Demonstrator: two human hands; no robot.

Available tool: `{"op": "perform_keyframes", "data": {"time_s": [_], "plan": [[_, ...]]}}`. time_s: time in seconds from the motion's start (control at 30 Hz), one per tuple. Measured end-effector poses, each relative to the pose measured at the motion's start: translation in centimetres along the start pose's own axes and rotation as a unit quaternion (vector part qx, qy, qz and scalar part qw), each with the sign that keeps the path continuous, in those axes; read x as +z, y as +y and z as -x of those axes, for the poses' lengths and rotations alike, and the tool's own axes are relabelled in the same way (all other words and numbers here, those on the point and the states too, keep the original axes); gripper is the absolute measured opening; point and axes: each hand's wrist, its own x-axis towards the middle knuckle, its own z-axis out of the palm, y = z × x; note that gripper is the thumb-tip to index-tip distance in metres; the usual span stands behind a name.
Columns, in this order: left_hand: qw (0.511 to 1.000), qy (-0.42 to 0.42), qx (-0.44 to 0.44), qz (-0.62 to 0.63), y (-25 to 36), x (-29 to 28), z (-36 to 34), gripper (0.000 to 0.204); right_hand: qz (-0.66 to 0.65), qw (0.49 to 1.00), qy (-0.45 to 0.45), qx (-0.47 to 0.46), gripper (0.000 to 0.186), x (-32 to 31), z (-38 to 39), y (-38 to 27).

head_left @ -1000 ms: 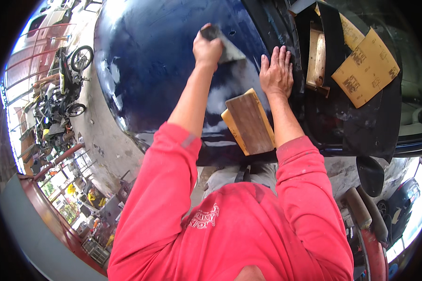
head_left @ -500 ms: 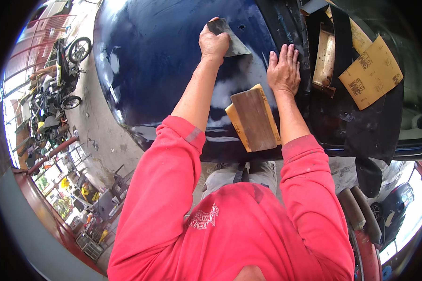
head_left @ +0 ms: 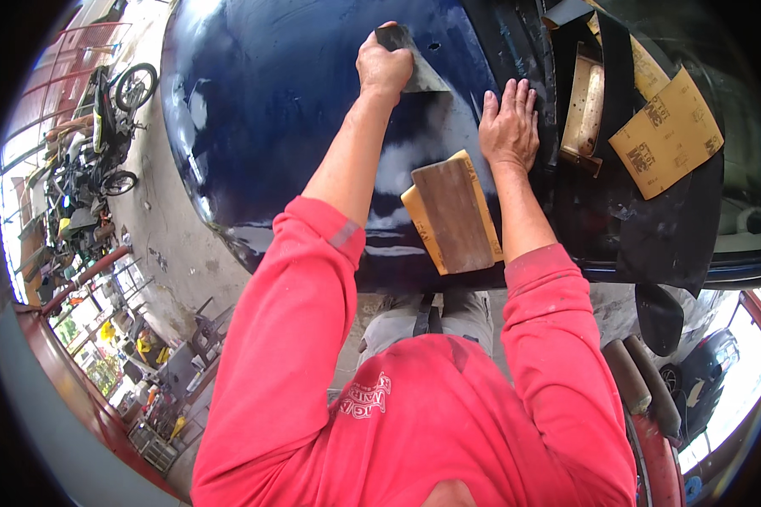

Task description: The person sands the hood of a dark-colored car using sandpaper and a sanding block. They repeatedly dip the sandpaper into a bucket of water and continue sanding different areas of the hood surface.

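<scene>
My left hand [head_left: 384, 71] is closed on a thin, flat, dark grey sheet [head_left: 424, 78] that lies against the dark blue car hood [head_left: 271, 110]. The sheet's kind is unclear; its far part is hidden by my thumb and fingers. My right hand [head_left: 509, 131] rests flat near the hood's rear edge, fingers stretched out and holding nothing. Between my forearms, nearer to me, a brown sanding block [head_left: 457, 218] lies on a yellow sandpaper sheet [head_left: 420, 208]. Pale dull patches [head_left: 410, 160] show on the paint around them.
Right of my right hand, black sheeting [head_left: 672, 237] covers part of the car, with a yellow sandpaper sheet [head_left: 670, 139] and a rusty metal bracket [head_left: 585, 106] on it. A small hole [head_left: 435, 46] pierces the hood. Motorcycles [head_left: 101, 127] stand at the far left.
My left hand and the grey sheet have shifted slightly up and left. The whole view has drifted a little left. My right hand stays flat on the car.
</scene>
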Motion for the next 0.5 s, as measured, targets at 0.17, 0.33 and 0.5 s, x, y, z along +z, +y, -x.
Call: {"op": "perform_keyframes", "data": {"time_s": [0.17, 0.33, 0.5], "plan": [[0.994, -0.017, -0.074, 0.077, 0.49, 0.42, -0.11, 0.055, 0.010, 1.000, -0.012, 0.011, 0.070, -0.07, -0.16, -0.11], [0.998, 0.004, 0.038, -0.051, 0.74, 0.40, 0.27, 0.059, 0.000, 1.000, 0.000, -0.006, 0.069, -0.18, -0.02, -0.05], [0.999, -0.018, -0.029, 0.024, 0.79, 0.21, 0.37, 0.058, -0.003, 1.000, -0.010, 0.004, 0.070, -0.18, 0.14, -0.01]]}}
